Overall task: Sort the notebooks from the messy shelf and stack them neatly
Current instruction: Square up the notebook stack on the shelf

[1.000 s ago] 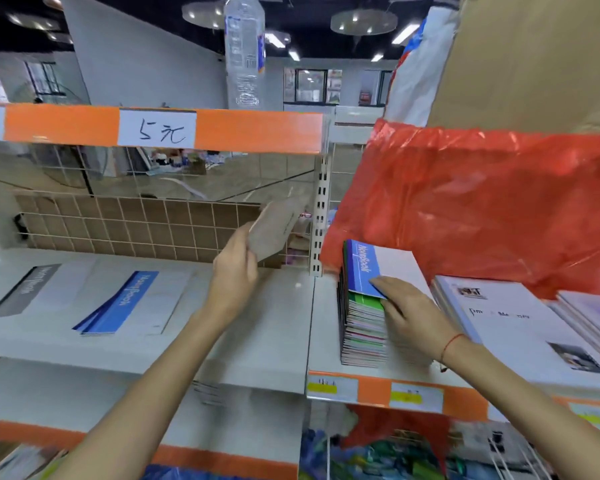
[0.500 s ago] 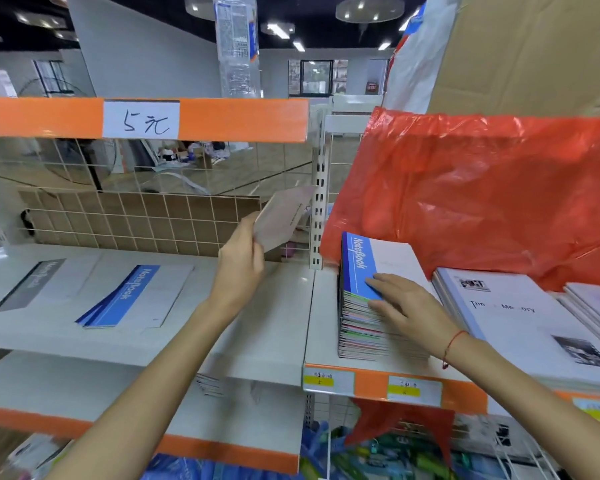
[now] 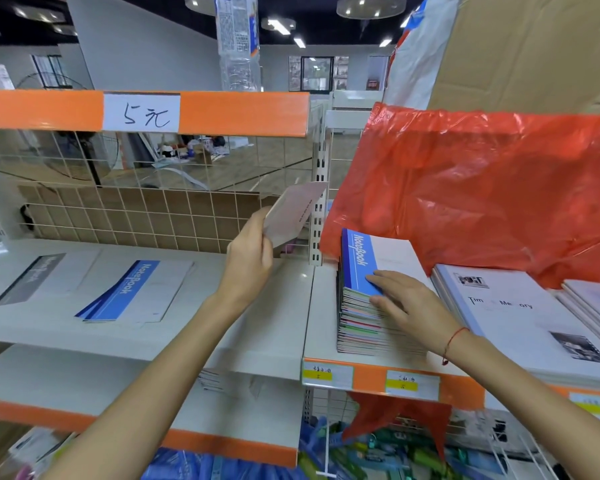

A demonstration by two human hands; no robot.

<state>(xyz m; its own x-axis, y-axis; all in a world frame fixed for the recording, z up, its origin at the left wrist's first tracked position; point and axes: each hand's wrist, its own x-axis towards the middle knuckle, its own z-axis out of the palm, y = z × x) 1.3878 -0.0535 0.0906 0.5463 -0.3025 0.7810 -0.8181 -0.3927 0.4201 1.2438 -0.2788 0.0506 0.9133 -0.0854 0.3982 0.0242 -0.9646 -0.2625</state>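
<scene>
Price tag (image 3: 412, 381) writing seemingly illegible, blurred

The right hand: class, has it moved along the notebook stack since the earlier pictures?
No. The right hand rests on the same front corner of the notebook stack, as before.

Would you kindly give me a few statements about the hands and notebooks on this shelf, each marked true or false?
1. The left hand holds a pale notebook up in the air. True.
2. The right hand rests on a tall stack of notebooks. True.
3. The top notebook on that stack has a green band. False: its band is blue and reads NoteBook.
4. The red plastic bag lies on the left shelf. False: it sits on the right, behind the stack.
5. A blue notebook lies flat on the left shelf. True.
</scene>
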